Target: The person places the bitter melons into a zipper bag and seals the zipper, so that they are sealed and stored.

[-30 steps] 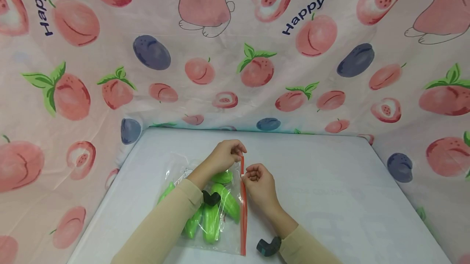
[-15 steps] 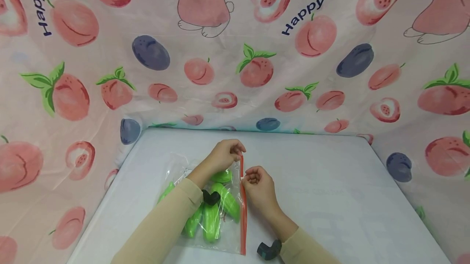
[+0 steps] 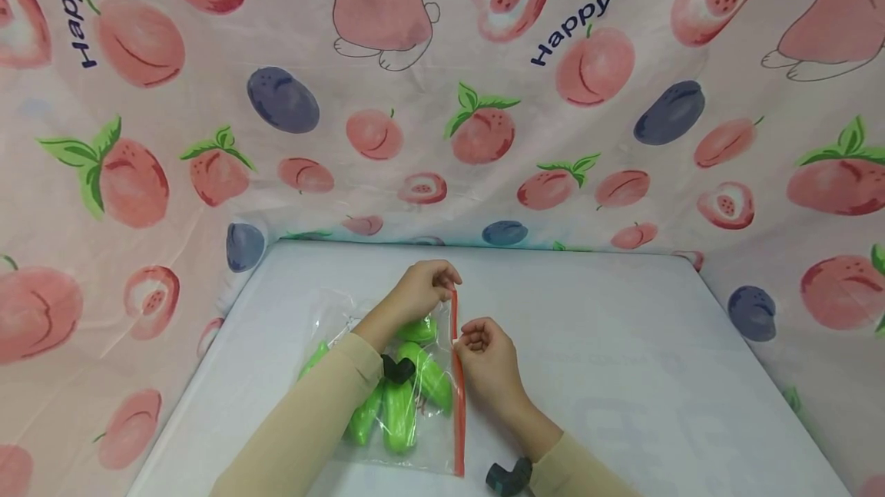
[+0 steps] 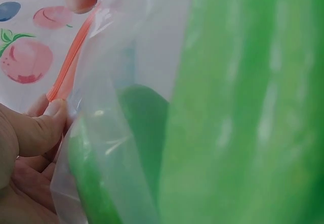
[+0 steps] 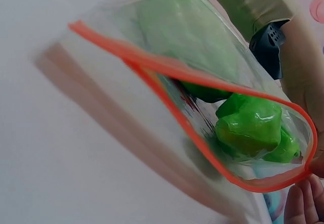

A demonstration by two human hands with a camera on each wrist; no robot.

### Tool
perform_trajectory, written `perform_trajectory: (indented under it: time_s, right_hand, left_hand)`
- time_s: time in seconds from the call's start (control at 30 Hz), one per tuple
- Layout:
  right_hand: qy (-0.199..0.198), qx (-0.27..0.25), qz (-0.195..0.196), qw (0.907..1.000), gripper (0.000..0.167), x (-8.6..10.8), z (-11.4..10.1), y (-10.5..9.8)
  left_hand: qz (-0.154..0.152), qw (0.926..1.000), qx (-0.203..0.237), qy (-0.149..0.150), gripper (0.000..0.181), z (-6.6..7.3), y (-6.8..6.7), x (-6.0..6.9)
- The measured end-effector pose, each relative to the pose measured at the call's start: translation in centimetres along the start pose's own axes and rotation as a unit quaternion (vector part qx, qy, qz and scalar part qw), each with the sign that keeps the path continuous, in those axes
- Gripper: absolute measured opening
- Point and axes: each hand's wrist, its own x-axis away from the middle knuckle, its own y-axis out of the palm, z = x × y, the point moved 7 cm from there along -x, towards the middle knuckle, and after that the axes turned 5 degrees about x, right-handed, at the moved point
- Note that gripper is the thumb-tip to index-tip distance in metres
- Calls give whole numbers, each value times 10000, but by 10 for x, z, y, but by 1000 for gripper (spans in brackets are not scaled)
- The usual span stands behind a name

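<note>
A clear zip bag with a red-orange zip strip lies on the white table. Inside are several glossy green vegetable-shaped pieces, some long and ribbed. My left hand pinches the far end of the strip; the left wrist view shows thumb and finger on it. Nearer to me, my right hand pinches the strip at a small white slider, mostly hidden by the fingertips. In the right wrist view the bag's mouth gapes between the right fingers and its near end.
White table extends right of the bag. A fruit-print cloth hangs behind and along both sides. Black wrist devices sit on both forearms; the left sleeve crosses above the bag.
My right hand has slid a little toward me along the strip, the white slider moving with it. The left hand has stayed almost in place at the far end.
</note>
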Motion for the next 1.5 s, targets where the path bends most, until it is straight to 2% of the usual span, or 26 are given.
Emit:
perform_trajectory:
  time_s: [0.5, 0.8, 1.1, 1.5]
  right_hand:
    - [74, -31, -31, 10000, 24, 8, 6, 1]
    - [93, -95, -137, 9998, 25, 13, 7, 3]
    - [73, -11, -206, 9998, 25, 17, 9, 3]
    - [30, 207, -361, 9991, 24, 20, 8, 1]
  left_hand:
    - [-34, 10000, -34, -45, 22, -3, 1, -3]
    - [33, 10000, -30, -10, 22, -5, -4, -7]
    - [90, 9997, -214, -7, 21, -2, -7, -8]
    - [162, 9996, -212, -34, 19, -1, -10, -8]
